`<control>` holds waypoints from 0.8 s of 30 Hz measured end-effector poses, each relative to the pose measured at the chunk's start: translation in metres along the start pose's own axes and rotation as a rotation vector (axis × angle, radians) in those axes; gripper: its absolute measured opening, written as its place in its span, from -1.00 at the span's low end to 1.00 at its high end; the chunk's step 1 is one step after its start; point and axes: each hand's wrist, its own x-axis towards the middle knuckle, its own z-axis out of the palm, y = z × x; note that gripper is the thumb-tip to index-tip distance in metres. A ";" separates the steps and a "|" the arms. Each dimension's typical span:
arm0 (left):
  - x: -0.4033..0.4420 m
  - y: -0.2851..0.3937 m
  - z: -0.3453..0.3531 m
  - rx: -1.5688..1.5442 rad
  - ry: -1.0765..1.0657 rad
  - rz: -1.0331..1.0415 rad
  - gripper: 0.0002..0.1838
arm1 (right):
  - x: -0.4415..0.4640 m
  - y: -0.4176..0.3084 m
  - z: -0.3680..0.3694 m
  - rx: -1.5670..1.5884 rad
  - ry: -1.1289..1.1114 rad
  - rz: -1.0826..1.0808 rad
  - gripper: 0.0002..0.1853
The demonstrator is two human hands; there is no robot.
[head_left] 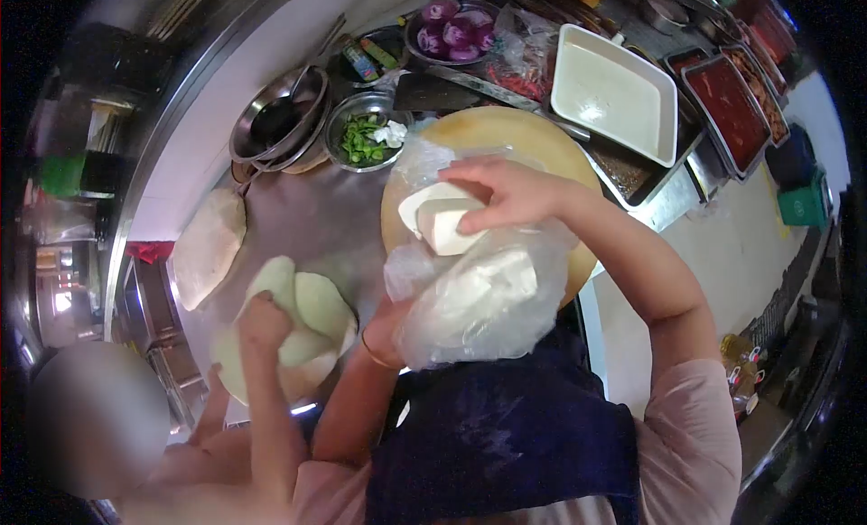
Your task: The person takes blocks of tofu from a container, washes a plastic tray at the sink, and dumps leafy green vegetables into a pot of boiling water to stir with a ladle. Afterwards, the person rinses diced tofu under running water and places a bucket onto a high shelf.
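My right hand [510,195] reaches over a white block that looks like tofu [447,225], its fingers and thumb curled around the top and side. More white blocks show through a clear plastic bag [479,304], crumpled below and to the right. Under the bag's left side, my left hand [390,331] grips the plastic, with its fingertips partly hidden. A round wooden cutting board [474,123] lies beneath the bag and the block.
At left, a co-worker's hand [265,322] presses on pale green, smooth rounded pieces [321,304]. A bowl of chopped greens [357,141], a bowl of purple onions [456,28], a dark pan [280,114] and a white tray [614,92] surround the board. Sauce trays [727,105] stand at right.
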 end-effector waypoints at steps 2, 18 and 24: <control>0.000 0.009 0.006 0.049 -0.022 -0.023 -0.46 | 0.000 0.009 -0.010 0.371 -0.077 0.197 -0.36; -0.047 0.049 -0.114 1.647 -0.107 -0.839 -0.36 | -0.023 -0.021 0.049 -0.511 0.100 -0.175 -0.38; -0.053 -0.001 -0.202 2.061 -0.272 -1.138 -0.29 | -0.012 -0.018 0.037 -0.735 0.046 0.100 -0.28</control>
